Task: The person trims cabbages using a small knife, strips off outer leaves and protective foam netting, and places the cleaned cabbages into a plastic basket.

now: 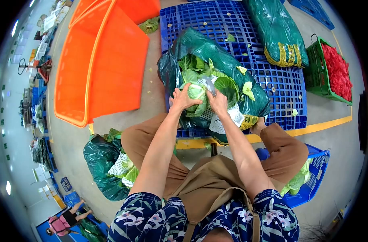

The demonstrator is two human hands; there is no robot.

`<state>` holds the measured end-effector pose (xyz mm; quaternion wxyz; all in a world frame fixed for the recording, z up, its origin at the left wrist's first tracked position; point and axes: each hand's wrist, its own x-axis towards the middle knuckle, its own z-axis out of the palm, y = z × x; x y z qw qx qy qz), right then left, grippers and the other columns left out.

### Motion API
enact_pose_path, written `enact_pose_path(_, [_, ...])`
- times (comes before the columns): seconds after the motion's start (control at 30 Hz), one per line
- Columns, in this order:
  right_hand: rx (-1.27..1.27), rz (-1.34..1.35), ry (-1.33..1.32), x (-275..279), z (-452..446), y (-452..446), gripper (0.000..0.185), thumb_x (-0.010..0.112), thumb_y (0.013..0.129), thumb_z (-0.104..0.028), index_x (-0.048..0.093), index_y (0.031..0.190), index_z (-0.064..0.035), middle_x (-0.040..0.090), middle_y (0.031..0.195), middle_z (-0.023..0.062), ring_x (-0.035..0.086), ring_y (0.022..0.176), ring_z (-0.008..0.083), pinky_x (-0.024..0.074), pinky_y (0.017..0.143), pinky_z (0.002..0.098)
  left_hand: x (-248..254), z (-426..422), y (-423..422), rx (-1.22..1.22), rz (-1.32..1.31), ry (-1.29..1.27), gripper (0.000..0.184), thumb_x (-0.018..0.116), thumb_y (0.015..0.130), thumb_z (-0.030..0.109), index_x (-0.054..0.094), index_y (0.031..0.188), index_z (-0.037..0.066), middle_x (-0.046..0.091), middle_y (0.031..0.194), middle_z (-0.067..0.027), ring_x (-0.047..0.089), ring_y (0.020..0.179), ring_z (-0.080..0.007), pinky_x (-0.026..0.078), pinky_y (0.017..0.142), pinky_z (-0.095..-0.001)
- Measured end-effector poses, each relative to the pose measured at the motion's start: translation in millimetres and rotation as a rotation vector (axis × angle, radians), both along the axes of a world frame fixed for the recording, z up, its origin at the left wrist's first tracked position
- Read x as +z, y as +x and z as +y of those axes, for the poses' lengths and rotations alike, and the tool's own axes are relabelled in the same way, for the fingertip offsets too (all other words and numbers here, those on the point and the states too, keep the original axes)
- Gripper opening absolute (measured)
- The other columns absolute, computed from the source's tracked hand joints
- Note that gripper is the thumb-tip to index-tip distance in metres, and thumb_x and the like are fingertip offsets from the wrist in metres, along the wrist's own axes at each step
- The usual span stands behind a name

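A pale green cabbage point(196, 92) is in front of me, over an opened green plastic bag point(200, 42). My left hand point(182, 99) grips it from the left, thumb and fingers spread round its side. Closed by the cabbage's right side, my right hand point(218, 102) holds a knife point(210, 85) with a short grey blade pointing up and away. Its handle is hidden in my fingers. Loose dark leaves point(227, 88) and white foam netting point(228, 119) lie around both hands in the bag's mouth.
The bag rests on a blue plastic pallet point(283, 86), with another full green bag point(274, 30). Orange bins point(117, 60) stand left, a green crate of red material point(319, 72) right. A bag of leaves point(99, 169) and a blue crate with cabbage point(319, 173) flank my legs.
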<state>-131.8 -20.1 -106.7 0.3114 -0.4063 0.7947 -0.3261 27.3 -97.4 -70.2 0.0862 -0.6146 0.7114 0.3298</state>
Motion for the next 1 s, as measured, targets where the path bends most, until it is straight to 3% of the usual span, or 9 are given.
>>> enact_pose_path(0.03, [-0.078,0.058,0.062,14.3,3.5,1.2,0.038,0.063,0.084,-0.032,0.06,0.104,0.0002,0.066,0.081,0.025,0.063,0.082,0.0429,0.0495,0.072,0.0492,-17.0,1.8,3.5,0.02,0.078,-0.033,0.114,0.085,0.047,0.058,0.032,0.141,0.022,0.039,0.127,-0.026,0.038,0.12,-0.044,0.035,0.097,-0.0546])
enact_pose_path(0.07, [-0.049,0.091,0.123,16.1,6.5,3.5,0.036,0.063,0.083,-0.03,0.058,0.102,0.0004,0.065,0.082,0.0257,0.063,0.082,0.0429,0.0494,0.073,0.0496,-34.6,2.8,5.9,0.038,0.158,-0.066,0.115,0.086,0.047,0.054,0.031,0.141,0.022,0.038,0.129,-0.0256,0.036,0.122,-0.0441,0.035,0.096,-0.0581])
enact_pose_path(0.13, [0.011,0.154,0.253,16.0,16.3,6.0,0.033,0.064,0.082,-0.027,0.055,0.097,0.0007,0.064,0.083,0.0271,0.063,0.083,0.043,0.0491,0.073,0.0506,-35.8,8.1,3.8,0.092,0.223,-0.052,0.119,0.088,0.045,0.05,0.026,0.142,0.018,0.038,0.128,-0.0295,0.039,0.121,-0.0435,0.037,0.098,-0.054])
enact_pose_path(0.3, [0.169,0.29,0.151,-7.2,30.7,23.7,0.021,0.057,0.079,-0.004,0.049,0.097,0.0017,0.06,0.093,0.0259,0.063,0.08,0.0436,0.0515,0.068,0.0506,-21.0,15.0,8.0,0.146,0.215,0.012,0.12,0.085,0.046,0.056,0.023,0.142,0.019,0.041,0.125,-0.0331,0.047,0.114,-0.0443,0.04,0.097,-0.0499])
enact_pose_path(0.57, [0.427,0.394,0.211,7.7,37.6,9.6,0.019,0.055,0.078,-0.002,0.046,0.095,-0.0014,0.063,0.084,0.0226,0.064,0.075,0.0411,0.0516,0.065,0.0499,2.6,36.3,2.0,0.119,0.059,-0.013,0.113,0.083,0.049,0.055,0.026,0.14,0.02,0.04,0.12,-0.0354,0.048,0.109,-0.05,0.039,0.09,-0.0556])
enact_pose_path(0.67, [0.474,0.4,0.179,4.2,49.5,7.3,0.018,0.055,0.077,-0.001,0.047,0.093,-0.001,0.064,0.081,0.0234,0.065,0.073,0.041,0.0514,0.064,0.0499,25.9,47.5,-8.8,0.141,-0.055,0.042,0.113,0.083,0.049,0.058,0.027,0.141,0.021,0.042,0.121,-0.0349,0.044,0.116,-0.0475,0.04,0.093,-0.0524])
enact_pose_path(0.83, [0.495,0.328,0.218,2.5,53.7,9.8,0.016,0.054,0.076,0.0,0.049,0.091,0.001,0.064,0.076,0.0244,0.065,0.072,0.0411,0.0514,0.062,0.0496,2.4,54.1,-7.2,0.196,-0.02,0.008,0.117,0.085,0.049,0.054,0.022,0.143,0.023,0.037,0.123,-0.0346,0.037,0.118,-0.0489,0.036,0.096,-0.0535])
enact_pose_path(0.93, [0.513,0.329,0.212,8.7,49.7,9.9,0.013,0.052,0.078,-0.001,0.05,0.09,0.0022,0.064,0.075,0.0246,0.065,0.072,0.0408,0.0516,0.061,0.049,-7.3,46.1,-0.5,0.22,0.071,0.066,0.113,0.085,0.052,0.046,0.021,0.143,0.026,0.029,0.13,-0.0299,0.037,0.118,-0.0493,0.038,0.09,-0.0591])
enact_pose_path(1.0, [0.514,0.335,0.223,9.9,48.5,7.7,0.011,0.051,0.08,-0.002,0.05,0.09,0.0029,0.065,0.076,0.0249,0.065,0.072,0.0406,0.0518,0.061,0.0487,-10.2,51.6,-4.0,0.155,0.088,-0.014,0.114,0.085,0.05,0.048,0.024,0.143,0.025,0.032,0.127,-0.0317,0.036,0.118,-0.049,0.036,0.095,-0.055])
